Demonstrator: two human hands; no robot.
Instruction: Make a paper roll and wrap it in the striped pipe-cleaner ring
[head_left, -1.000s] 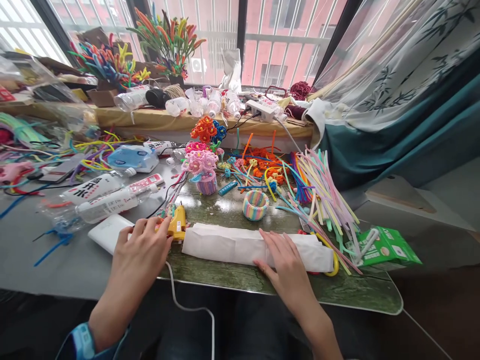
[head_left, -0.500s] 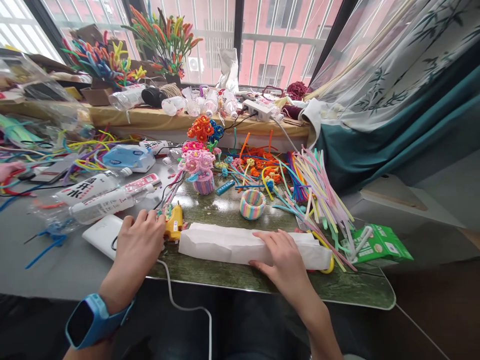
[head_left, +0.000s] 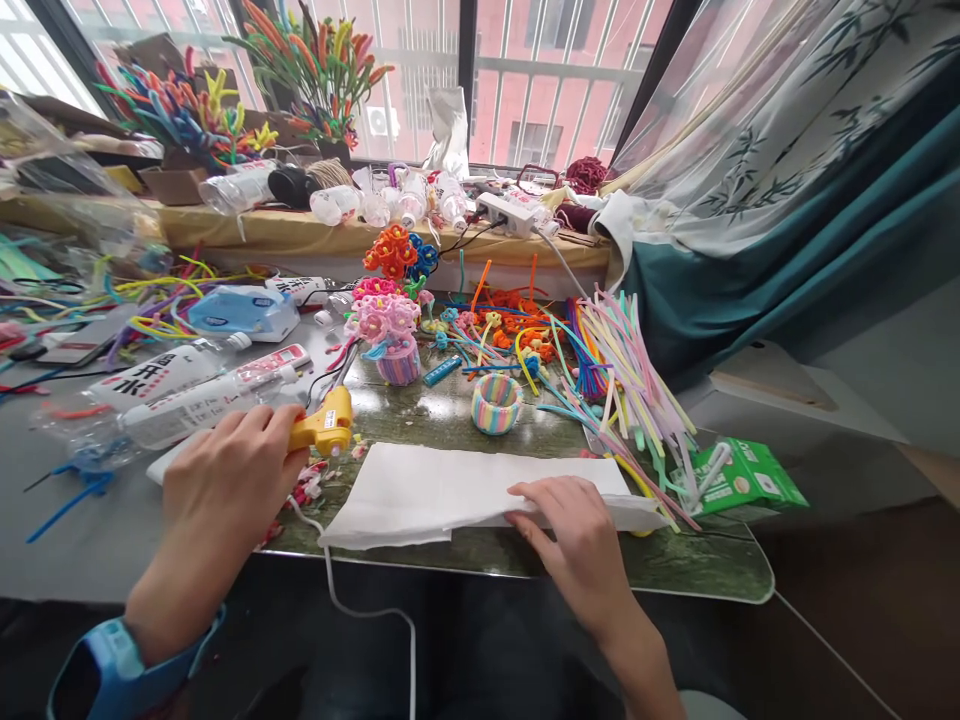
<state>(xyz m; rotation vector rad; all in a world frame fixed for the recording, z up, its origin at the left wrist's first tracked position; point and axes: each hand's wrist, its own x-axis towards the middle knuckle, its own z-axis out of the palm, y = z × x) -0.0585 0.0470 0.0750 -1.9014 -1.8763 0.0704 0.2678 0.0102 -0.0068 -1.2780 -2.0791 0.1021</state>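
Observation:
My left hand (head_left: 232, 475) is wrapped round the handle of a yellow hot glue gun (head_left: 330, 424), its nozzle pointing down and right above the table. In my right hand (head_left: 574, 530) the thumb and fingers pinch the near edge of a folded sheet of white paper (head_left: 427, 480). The paper lies along the front of the green table, its left part spread flatter and its right end still folded over. Behind it stands a small striped pastel ring-shaped pot (head_left: 496, 404). Scraps of pink and red bits (head_left: 311, 483) lie between the glue gun and the paper.
A striped pot of pipe-cleaner flowers (head_left: 397, 362) stands further back. Loose pipe cleaners (head_left: 637, 370) and a green packet (head_left: 746, 475) lie at the right. Plastic bottles (head_left: 214, 400) lie at the left. A white cable (head_left: 330, 580) hangs over the front edge.
My left hand has lifted the glue gun off the table and turned it. My right hand has opened the paper partly, and its left end now spreads toward the front edge.

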